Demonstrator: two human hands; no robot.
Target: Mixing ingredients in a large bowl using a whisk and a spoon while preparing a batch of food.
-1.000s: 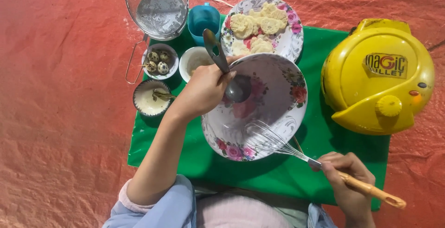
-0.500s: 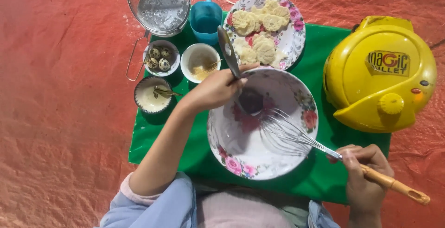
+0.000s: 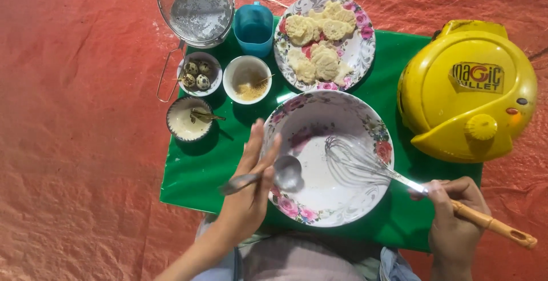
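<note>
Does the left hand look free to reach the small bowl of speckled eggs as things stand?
Probably not freely: the left hand holds a spoon at the floral bowl. The path to the egg bowl looks open.

Floral bowl [image 3: 365, 115] on green mat, metal spoon [image 3: 268, 175] across its rim, wire whisk [image 3: 365, 164] head inside

A white bowl rimmed with pink and red roses [image 3: 374, 122] sits on a bright green mat [image 3: 194, 169] over an orange-red ground sheet [image 3: 80, 144]. A matching rose-patterned plate [image 3: 359, 49] carries pale yellow pieces [image 3: 322, 61]. Speckled brown-and-cream eggs [image 3: 195, 76] fill a small white dish [image 3: 212, 84]. Nearby: a turquoise plastic cup [image 3: 254, 27], a glossy yellow domed appliance [image 3: 465, 95], and a silver-wired whisk with orange-tan wooden handle [image 3: 485, 221].
</note>
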